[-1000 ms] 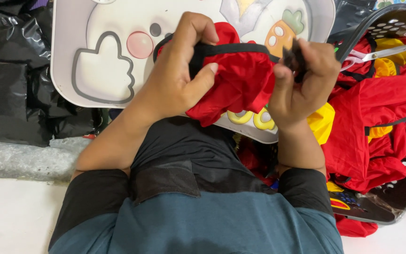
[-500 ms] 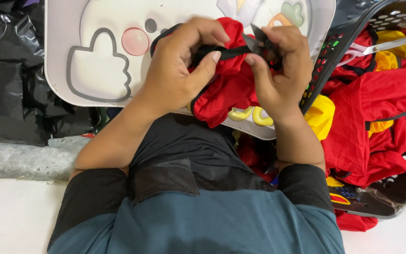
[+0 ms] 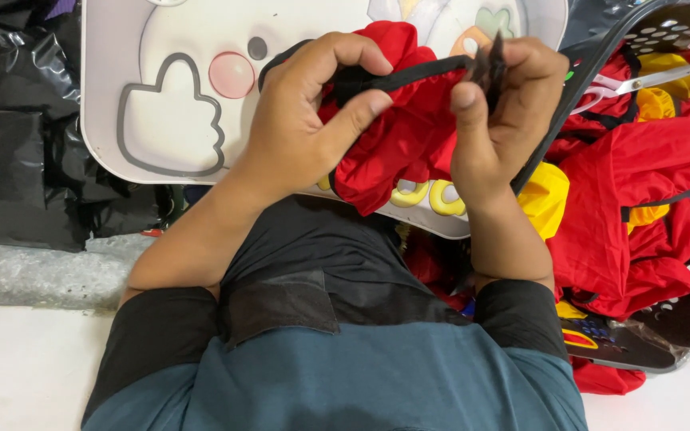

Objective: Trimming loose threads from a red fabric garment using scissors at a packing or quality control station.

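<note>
Left hand (image 3: 301, 128) closed around red cloth (image 3: 397, 148) and black strap (image 3: 409, 76); right hand (image 3: 505, 112) pinching strap end (small dark piece), beside dark basket (image 3: 600, 56).

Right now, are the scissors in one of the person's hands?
No, the scissors lie on red clothes in the basket, apart from both hands.

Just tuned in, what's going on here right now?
A person holds a bunched red fabric piece up in both bare hands. The left hand grips the cloth and its black strap, while the right hand pinches a small dark piece at the strap's end. Below lies a white cartoon-printed board. At the right, a dark perforated basket holds more red and yellow fabric, with scissors lying on top.
</note>
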